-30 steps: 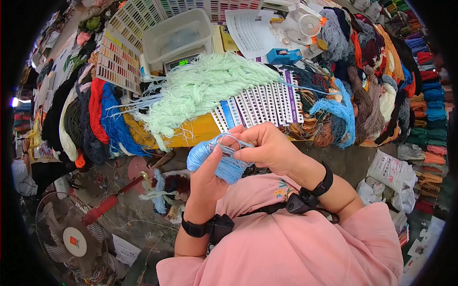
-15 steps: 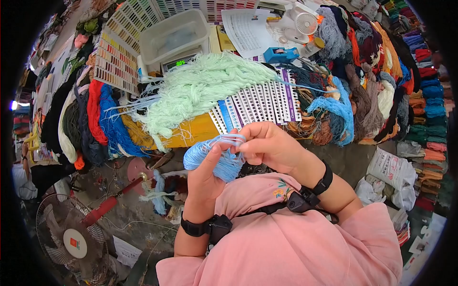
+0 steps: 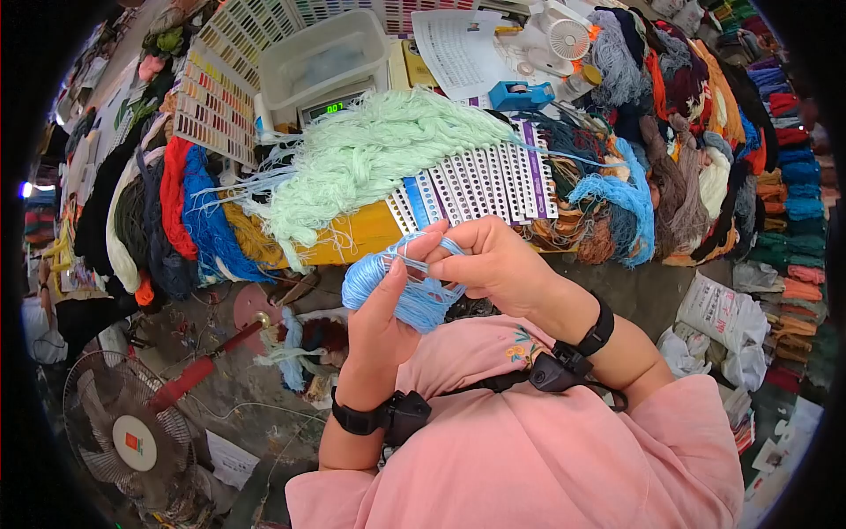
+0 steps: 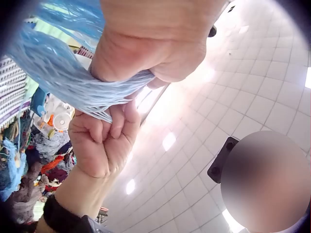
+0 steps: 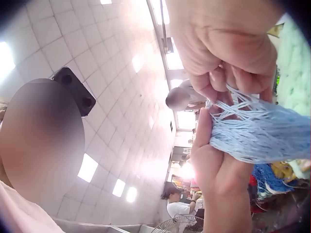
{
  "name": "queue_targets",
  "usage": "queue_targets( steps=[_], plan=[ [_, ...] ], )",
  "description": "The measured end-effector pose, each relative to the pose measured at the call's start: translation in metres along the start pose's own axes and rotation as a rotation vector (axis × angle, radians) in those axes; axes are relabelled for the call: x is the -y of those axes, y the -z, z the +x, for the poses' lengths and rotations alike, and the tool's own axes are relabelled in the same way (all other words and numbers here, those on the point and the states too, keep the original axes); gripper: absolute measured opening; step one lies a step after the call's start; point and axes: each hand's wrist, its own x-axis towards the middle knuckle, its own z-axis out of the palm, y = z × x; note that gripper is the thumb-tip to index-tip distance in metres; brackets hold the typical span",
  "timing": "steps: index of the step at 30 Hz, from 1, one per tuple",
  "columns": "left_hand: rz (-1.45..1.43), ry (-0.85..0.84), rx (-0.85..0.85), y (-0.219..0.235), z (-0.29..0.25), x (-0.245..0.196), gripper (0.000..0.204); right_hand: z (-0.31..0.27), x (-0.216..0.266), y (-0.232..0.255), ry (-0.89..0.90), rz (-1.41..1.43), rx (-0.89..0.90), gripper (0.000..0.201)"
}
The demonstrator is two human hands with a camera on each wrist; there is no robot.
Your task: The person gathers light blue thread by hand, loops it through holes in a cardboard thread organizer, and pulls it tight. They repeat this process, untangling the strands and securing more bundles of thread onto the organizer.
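At the far left, well clear of the fingers, a floor fan (image 3: 132, 441) stands on the ground, and red and blue skeins (image 3: 189, 212) hang over the near edge of the worktable (image 3: 361, 238). The left hand (image 3: 383, 322) comes next, its fingers and thumb curled round a light blue yarn bundle (image 3: 401, 286), which sits in the fist so that the loose strands stand up above the knuckles; that grip seems meant to keep the bundle steady. Just above those fingertips the right hand (image 3: 493, 264) has its fingers closed narrowly on a few blue strands, pinching them where they loop out of the bundle, probably to separate or wind them. Beyond both hands, on the table, a pale green yarn heap (image 3: 370, 154) lies across perforated sample cards (image 3: 493, 185).
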Motion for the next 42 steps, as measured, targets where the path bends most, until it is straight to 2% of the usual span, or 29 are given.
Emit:
queue_targets(
  steps=[2, 5, 8, 11, 14, 17, 20, 23, 26, 29, 32, 35, 38, 41, 42],
  plan=[
    [-0.008, 0.012, -0.002, 0.003, 0.000, 0.001, 0.039, 0.001, -0.002, 0.002, -0.001, 0.061, 0.007, 0.011],
    [-0.067, -0.016, -0.132, -0.001, -0.001, 0.001, 0.035, 0.002, -0.002, 0.002, 0.002, 0.136, 0.013, 0.011],
    [-0.124, -0.060, -0.144, 0.006, -0.003, 0.005, 0.031, 0.002, -0.004, 0.003, 0.000, 0.157, 0.001, 0.010],
    [-0.049, -0.068, -0.131, 0.010, -0.003, 0.009, 0.028, 0.004, -0.005, 0.004, -0.009, 0.143, 0.041, 0.010],
    [-0.021, -0.075, -0.229, 0.004, -0.002, 0.006, 0.029, 0.005, -0.005, 0.005, 0.039, 0.161, 0.086, 0.011],
    [-0.009, -0.130, -0.118, 0.011, -0.002, 0.005, 0.034, 0.004, 0.002, 0.000, 0.004, 0.280, 0.061, 0.012],
    [-0.142, -0.073, -0.125, 0.005, -0.002, 0.002, 0.041, 0.005, -0.002, 0.005, -0.008, 0.224, 0.130, 0.012],
    [-0.014, -0.085, -0.143, 0.006, -0.002, 0.005, 0.047, 0.008, -0.004, 0.004, -0.006, 0.221, 0.072, 0.011],
    [0.193, -0.114, -0.084, 0.010, -0.002, 0.007, 0.050, 0.011, -0.002, -0.001, -0.019, 0.083, 0.039, 0.010],
    [0.314, -0.162, -0.007, 0.013, 0.000, 0.008, 0.051, 0.014, -0.006, -0.010, 0.043, -0.029, -0.007, 0.006],
    [0.038, -0.134, -0.038, 0.006, 0.000, 0.004, 0.045, 0.015, -0.002, -0.010, 0.037, -0.027, 0.015, 0.003],
    [0.077, -0.107, -0.103, 0.004, 0.000, 0.002, 0.038, 0.016, -0.004, -0.012, 0.072, -0.011, -0.006, 0.002],
    [-0.008, -0.073, -0.193, -0.002, 0.004, 0.000, 0.033, 0.011, 0.006, -0.019, 0.118, 0.014, -0.045, 0.002],
    [-0.066, -0.100, -0.261, 0.001, 0.007, 0.003, 0.029, 0.017, -0.010, -0.006, 0.287, 0.003, -0.009, 0.009],
    [-0.040, -0.115, -0.278, 0.006, 0.007, 0.007, 0.028, 0.019, -0.012, -0.001, 0.208, 0.151, 0.061, 0.008]
  ],
)
